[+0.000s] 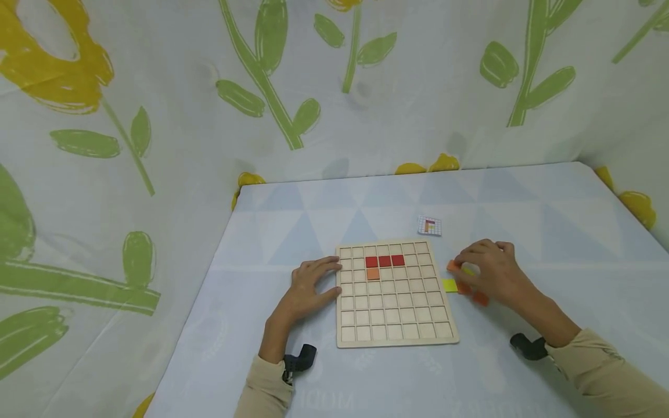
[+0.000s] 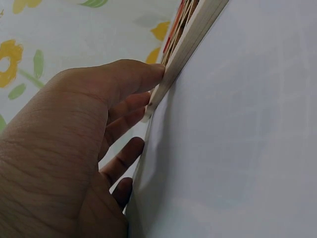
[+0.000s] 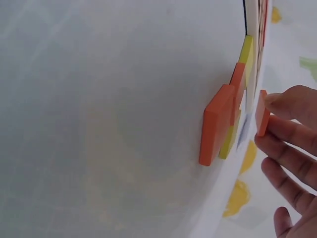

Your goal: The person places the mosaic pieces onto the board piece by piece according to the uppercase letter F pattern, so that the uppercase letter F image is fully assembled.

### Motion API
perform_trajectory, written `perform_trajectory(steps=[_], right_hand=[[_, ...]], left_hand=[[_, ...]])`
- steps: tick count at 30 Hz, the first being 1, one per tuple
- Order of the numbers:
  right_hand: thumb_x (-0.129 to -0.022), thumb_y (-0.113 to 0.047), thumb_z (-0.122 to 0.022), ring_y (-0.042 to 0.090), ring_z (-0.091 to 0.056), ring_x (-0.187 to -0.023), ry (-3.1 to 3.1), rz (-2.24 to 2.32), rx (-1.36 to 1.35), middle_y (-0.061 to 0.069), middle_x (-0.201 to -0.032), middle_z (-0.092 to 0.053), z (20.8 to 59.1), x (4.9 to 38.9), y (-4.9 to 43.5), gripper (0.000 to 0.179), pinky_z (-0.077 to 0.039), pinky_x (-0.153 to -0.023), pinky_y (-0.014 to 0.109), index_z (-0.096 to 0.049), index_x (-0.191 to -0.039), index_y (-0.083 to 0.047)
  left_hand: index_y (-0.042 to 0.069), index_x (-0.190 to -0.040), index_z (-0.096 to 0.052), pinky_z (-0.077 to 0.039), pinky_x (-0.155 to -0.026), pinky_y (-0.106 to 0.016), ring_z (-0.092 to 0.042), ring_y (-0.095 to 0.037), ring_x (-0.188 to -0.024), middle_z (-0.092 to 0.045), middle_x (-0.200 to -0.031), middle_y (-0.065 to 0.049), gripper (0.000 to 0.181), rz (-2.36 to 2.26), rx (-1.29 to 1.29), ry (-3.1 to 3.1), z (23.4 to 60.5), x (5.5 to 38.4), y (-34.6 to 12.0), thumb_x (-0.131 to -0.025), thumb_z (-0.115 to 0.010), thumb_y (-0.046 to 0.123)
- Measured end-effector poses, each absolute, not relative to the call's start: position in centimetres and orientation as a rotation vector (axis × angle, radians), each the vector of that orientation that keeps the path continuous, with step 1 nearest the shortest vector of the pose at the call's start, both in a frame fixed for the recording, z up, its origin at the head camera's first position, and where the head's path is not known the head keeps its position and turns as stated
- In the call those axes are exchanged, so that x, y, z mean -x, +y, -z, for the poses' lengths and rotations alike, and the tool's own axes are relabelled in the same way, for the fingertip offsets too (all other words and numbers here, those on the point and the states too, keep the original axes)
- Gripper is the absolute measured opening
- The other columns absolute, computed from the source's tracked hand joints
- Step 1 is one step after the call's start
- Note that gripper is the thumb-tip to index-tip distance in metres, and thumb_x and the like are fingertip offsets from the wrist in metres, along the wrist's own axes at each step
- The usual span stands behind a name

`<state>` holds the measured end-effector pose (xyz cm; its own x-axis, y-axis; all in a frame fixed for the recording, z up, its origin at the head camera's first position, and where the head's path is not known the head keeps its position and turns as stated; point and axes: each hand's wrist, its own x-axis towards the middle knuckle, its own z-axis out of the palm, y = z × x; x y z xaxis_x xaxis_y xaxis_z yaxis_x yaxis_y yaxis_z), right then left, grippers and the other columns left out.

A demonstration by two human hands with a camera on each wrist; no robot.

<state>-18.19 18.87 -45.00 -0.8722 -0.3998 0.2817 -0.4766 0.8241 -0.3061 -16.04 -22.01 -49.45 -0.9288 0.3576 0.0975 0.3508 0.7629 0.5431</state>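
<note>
The board (image 1: 384,331) lies flat on the tabletop (image 1: 251,325) between the hands. The left hand (image 1: 307,290) has its fingers loosely extended, not curled round anything; the thumb touches the board's left edge and the nearer fingertips meet the rim farther up, probably to keep the board from sliding. The right hand (image 1: 490,271) pinches an orange tile (image 3: 262,113) between thumb and fingers, off the tabletop beside the board; held by its flat faces, the tile leaves its edges free, which would suit lowering it into a cell.

Three red tiles (image 1: 384,261) sit side by side in the board, with another orange tile (image 1: 373,273) under the leftmost. Spare tiles (image 1: 450,285), yellow and orange, lie close by the board's right edge, likely there to be within easy reach. The card (image 1: 430,225) lies beyond the board, presumably where it can be seen past both hands.

The right hand covers part of the spares in the head view, so their count is unsure. The card's coloured pattern is too small to read cell by cell. The left wrist view catches only the board's edge, cut off at the top.
</note>
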Motion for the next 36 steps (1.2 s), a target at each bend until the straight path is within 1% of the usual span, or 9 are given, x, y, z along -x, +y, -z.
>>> perform_trajectory(steps=[4, 9, 17, 22, 29, 32, 36], right_hand=[[-0.079, -0.02, -0.086, 0.031, -0.056, -0.104, -2.791, -0.594, -0.717, 0.006, -0.096, -0.072, 45.0, 18.3, 18.6, 0.013, -0.026, -0.094, 0.068, -0.078, -0.088, -0.015], [-0.078, -0.017, -0.086, 0.028, -0.056, -0.102, -2.727, -0.62, -0.766, 0.003, -0.094, -0.071, 45.0, 18.2, 18.0, 0.013, -0.027, -0.093, 0.065, -0.077, -0.087, -0.016], [-0.078, -0.019, -0.086, 0.025, -0.057, -0.102, -2.686, -0.636, -0.839, -0.002, -0.093, -0.071, 44.7, 17.9, 16.8, 0.013, -0.029, -0.093, 0.064, -0.078, -0.089, -0.015], [-0.078, -0.016, -0.086, 0.024, -0.057, -0.102, -2.646, -0.663, -0.887, -0.003, -0.095, -0.071, 44.7, 17.9, 16.0, 0.015, -0.028, -0.093, 0.064, -0.079, -0.091, -0.015], [-0.072, -0.012, -0.09, 0.023, -0.059, -0.098, -2.55, -0.705, -0.966, -0.003, -0.093, -0.071, 45.0, 18.2, 14.8, 0.019, -0.03, -0.091, 0.064, -0.079, -0.088, -0.015], [-0.073, -0.011, -0.089, 0.023, -0.059, -0.1, -2.559, -0.717, -0.981, -0.003, -0.094, -0.071, 45.1, 18.2, 14.3, 0.02, -0.029, -0.091, 0.063, -0.079, -0.09, -0.015], [-0.074, -0.011, -0.088, 0.025, -0.059, -0.102, -2.56, -0.743, -1.013, -0.003, -0.095, -0.071, 45.2, 18.1, 13.6, 0.019, -0.029, -0.092, 0.062, -0.079, -0.091, -0.014]], left_hand=[[0.025, -0.14, -0.058, -0.025, -0.104, -0.052, -0.038, -0.024, -0.135, -0.043, -0.154, 0.011, 0.049, -0.89, -0.583, 2.938, 49.5, 16.1, -22.0, -0.093, -0.066, 0.039], [0.024, -0.14, -0.058, -0.024, -0.104, -0.052, -0.038, -0.025, -0.135, -0.043, -0.153, 0.01, 0.049, -0.906, -0.589, 2.941, 49.4, 16.0, -22.1, -0.093, -0.066, 0.038], [0.024, -0.14, -0.058, -0.025, -0.103, -0.052, -0.039, -0.025, -0.134, -0.044, -0.153, 0.01, 0.049, -0.899, -0.594, 2.957, 49.2, 16.1, -22.0, -0.093, -0.066, 0.038], [0.025, -0.14, -0.058, -0.025, -0.103, -0.052, -0.039, -0.024, -0.134, -0.044, -0.153, 0.011, 0.05, -0.888, -0.59, 2.961, 49.2, 16.1, -22.2, -0.093, -0.065, 0.039], [0.024, -0.14, -0.058, -0.026, -0.102, -0.052, -0.039, -0.025, -0.134, -0.044, -0.153, 0.009, 0.049, -0.918, -0.599, 2.95, 49.1, 16.0, -22.1, -0.093, -0.067, 0.038], [0.024, -0.138, -0.059, -0.026, -0.101, -0.053, -0.04, -0.026, -0.133, -0.046, -0.152, 0.008, 0.049, -0.93, -0.616, 2.961, 49.3, 16.0, -22.0, -0.093, -0.068, 0.037], [0.024, -0.139, -0.059, -0.027, -0.1, -0.052, -0.04, -0.025, -0.133, -0.045, -0.152, 0.009, 0.049, -0.908, -0.61, 2.96, 49.6, 16.0, -22.0, -0.093, -0.067, 0.039]])
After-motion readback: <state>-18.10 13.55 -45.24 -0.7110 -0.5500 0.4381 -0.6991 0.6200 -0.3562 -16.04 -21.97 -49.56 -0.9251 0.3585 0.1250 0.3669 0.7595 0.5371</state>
